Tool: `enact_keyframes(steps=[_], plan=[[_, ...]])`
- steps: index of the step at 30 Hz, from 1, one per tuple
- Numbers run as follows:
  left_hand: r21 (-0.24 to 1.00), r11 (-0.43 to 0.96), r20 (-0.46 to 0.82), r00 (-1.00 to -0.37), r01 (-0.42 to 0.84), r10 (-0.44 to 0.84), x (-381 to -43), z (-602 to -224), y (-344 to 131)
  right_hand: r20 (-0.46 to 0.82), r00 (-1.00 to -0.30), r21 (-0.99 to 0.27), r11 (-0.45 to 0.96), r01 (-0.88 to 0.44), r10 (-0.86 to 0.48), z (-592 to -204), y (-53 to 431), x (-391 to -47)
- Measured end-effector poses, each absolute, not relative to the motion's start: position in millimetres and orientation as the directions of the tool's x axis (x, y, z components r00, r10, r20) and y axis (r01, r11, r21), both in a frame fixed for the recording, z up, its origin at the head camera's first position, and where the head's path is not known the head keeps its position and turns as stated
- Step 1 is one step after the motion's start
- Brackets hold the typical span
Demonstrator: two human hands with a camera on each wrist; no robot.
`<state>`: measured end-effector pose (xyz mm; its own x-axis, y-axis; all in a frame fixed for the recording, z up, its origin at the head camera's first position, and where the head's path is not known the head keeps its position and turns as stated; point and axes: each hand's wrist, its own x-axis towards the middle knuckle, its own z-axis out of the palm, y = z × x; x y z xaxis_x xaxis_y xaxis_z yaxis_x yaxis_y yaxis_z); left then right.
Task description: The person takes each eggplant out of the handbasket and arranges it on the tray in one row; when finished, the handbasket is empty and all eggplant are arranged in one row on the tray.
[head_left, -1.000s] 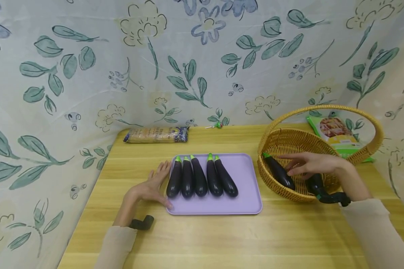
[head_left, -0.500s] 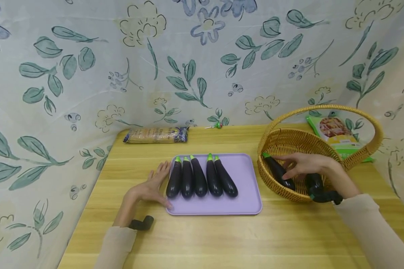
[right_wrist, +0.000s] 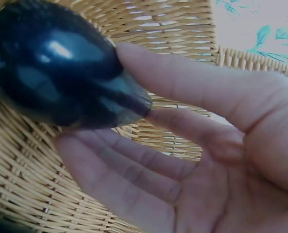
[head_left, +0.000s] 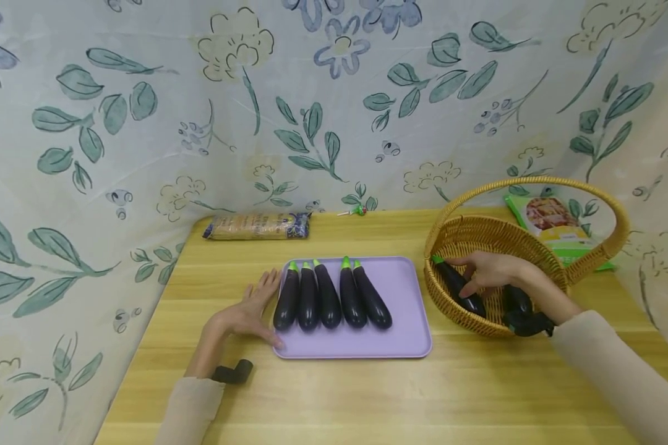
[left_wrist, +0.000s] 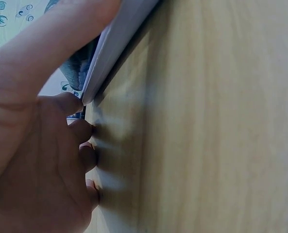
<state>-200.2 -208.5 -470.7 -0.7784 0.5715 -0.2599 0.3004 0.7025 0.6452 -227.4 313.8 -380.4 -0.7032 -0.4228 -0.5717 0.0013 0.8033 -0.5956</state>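
Observation:
Inside the wicker basket [head_left: 470, 238] at the right, my right hand [head_left: 495, 271] grips a dark eggplant [right_wrist: 51, 63]. The thumb lies on one side of it and the fingers on the other. A second eggplant [head_left: 516, 298] lies in the basket, partly hidden by the wrist. On the left, my left hand [head_left: 247, 315] is spread at the near-left side of a lilac tray [head_left: 406, 337]. Its thumb touches the tray's rim and its fingers rest on the table alongside. Several eggplants [head_left: 329, 296] lie side by side in the tray, green stems pointing away.
The basket's tall handle [head_left: 526, 180] arches over the right hand. Behind the basket lies a green food packet [head_left: 551, 222]. A long wrapped packet [head_left: 256, 226] and a small lollipop [head_left: 359, 210] lie along the wooden table's back edge, before a floral cloth [head_left: 312, 105].
My right hand has shifted left in the basket, its thumb and fingers coming in around the eggplant. The left hand and the tray have stayed in place.

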Motion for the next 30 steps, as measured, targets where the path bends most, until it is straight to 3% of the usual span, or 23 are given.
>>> enact_keyframes(steps=[14, 30], plan=[[0.646, 0.699, -0.249, -0.781, 0.307, 0.573, -200.2, -472.0, -209.7, -0.548, -0.731, -0.628, 0.777, 0.038, -0.407, -388.1, 326.5, -230.5], [0.646, 0.704, -0.261, -0.781, 0.296, 0.568, -199.4, -471.5, -209.3, -0.533, -0.753, -0.67, 0.736, 0.097, -0.386, -370.0, 336.9, -227.0]])
